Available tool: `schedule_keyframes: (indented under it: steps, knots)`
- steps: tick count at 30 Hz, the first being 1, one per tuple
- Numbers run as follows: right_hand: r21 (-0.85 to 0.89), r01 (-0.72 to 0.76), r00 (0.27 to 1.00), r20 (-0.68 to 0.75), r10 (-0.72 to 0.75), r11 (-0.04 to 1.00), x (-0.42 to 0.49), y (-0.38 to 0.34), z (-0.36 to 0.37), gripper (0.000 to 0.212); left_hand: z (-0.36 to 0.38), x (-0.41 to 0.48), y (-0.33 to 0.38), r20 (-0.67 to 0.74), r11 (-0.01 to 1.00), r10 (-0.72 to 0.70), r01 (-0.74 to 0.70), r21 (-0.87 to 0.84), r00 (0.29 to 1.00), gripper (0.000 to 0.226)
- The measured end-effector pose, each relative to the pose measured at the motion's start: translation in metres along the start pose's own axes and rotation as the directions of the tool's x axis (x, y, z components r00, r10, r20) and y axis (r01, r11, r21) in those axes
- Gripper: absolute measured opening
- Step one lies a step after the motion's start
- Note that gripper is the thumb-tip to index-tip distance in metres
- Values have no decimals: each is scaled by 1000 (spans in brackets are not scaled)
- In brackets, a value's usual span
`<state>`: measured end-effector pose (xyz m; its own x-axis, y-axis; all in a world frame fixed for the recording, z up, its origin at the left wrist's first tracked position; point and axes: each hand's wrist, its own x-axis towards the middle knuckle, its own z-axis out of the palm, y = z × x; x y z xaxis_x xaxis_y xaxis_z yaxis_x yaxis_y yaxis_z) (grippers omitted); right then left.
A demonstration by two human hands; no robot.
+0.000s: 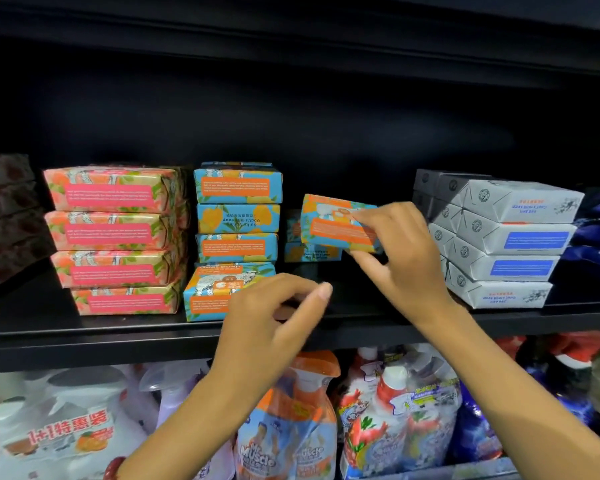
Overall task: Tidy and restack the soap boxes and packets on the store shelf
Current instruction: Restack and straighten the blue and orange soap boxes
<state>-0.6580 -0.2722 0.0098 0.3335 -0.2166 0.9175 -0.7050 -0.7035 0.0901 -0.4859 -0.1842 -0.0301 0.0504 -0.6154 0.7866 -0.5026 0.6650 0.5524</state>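
Shelf (84, 327), right hand (395, 251) round blue packet (329, 223)

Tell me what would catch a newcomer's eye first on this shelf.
The right hand pinches a tilted blue-and-orange soap box at mid-shelf, and the left hand hovers empty just below it. Around them stand a pink floral stack at left, a blue stack beside it, and a grey-white stack at right.

- Pink-and-orange floral soap packets (116, 237), pink labels
- Blue soap boxes (237, 216) — orange fruit pattern, orange labels
- Grey-white soap boxes (499, 237), blue labels
- Black shelf (84, 334)
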Motion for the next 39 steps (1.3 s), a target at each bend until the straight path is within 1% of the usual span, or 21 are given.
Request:
schedule_keyframes:
  steps: [1,2,4,6,9,11,12,14,16,18,20,23,25,27,28,29,31,33,35,37,39]
  knots:
    - [16,24,998,-64,-23,1000,-6,-4,-6,29,-3,1,5,-32,991,-103,100,-86,994,28]
    - [26,54,991,-122,-51,998,-10,-8,-12,27,-7,4,10,-30,964,-202,194,-180,979,30]
    - [28,117,973,-201,-110,993,-16,-17,-21,27,-14,11,18,44,867,-347,339,-365,937,33]
    - [27,178,958,-231,-167,984,-19,-28,-27,23,-20,19,23,141,781,-407,424,-460,903,32]
    - [15,267,939,-229,-257,964,-19,-41,-29,19,-27,22,24,213,759,-392,446,-475,895,41]
    - [57,283,950,-154,-272,957,-18,-45,-32,26,-32,19,22,196,763,-364,412,-497,910,41]
    - [110,254,965,-98,-244,961,-16,-46,-36,30,-35,17,21,165,785,-338,375,-493,926,38]
    - [254,104,993,19,-113,961,-13,-48,-44,46,-40,13,19,82,868,-255,265,-419,964,36]
    - [367,-78,991,128,33,927,-9,-50,-50,66,-42,9,16,49,912,-175,181,-369,983,38]
    - [420,-166,973,216,79,892,-4,-52,-53,69,-42,6,13,61,921,-117,131,-366,991,38]
    - [411,-136,969,246,34,901,0,-53,-54,61,-43,3,13,74,932,-64,86,-353,995,37]
    - [360,-45,980,196,-29,932,1,-58,-55,41,-47,2,12,80,950,-12,36,-310,997,41]
    - [274,58,990,105,-90,960,-2,-62,-54,31,-51,3,12,114,953,-62,93,-287,992,54]
    - [195,163,985,15,-169,967,-6,-64,-51,23,-56,4,13,169,945,-157,198,-260,973,75]
    - [186,198,980,-17,-198,962,-8,-64,-49,23,-57,4,13,185,942,-191,233,-242,964,80]
    - [194,222,975,-38,-218,956,-10,-65,-47,27,-58,4,15,190,943,-203,244,-227,961,80]
    - [208,250,968,-51,-245,946,-13,-66,-44,37,-59,4,18,179,954,-178,214,-208,968,72]
    - [215,244,969,-9,-248,945,-14,-65,-42,39,-62,2,19,148,971,-133,158,-178,980,69]
    - [268,161,979,79,-188,950,-13,-65,-44,45,-65,0,19,107,992,-56,68,-110,993,70]
    - [378,-35,979,201,-45,925,-12,-65,-49,68,-69,-1,20,88,998,60,-60,-2,994,66]
    - [464,-255,943,313,112,848,-10,-66,-51,84,-69,-1,20,101,974,196,-206,98,975,58]
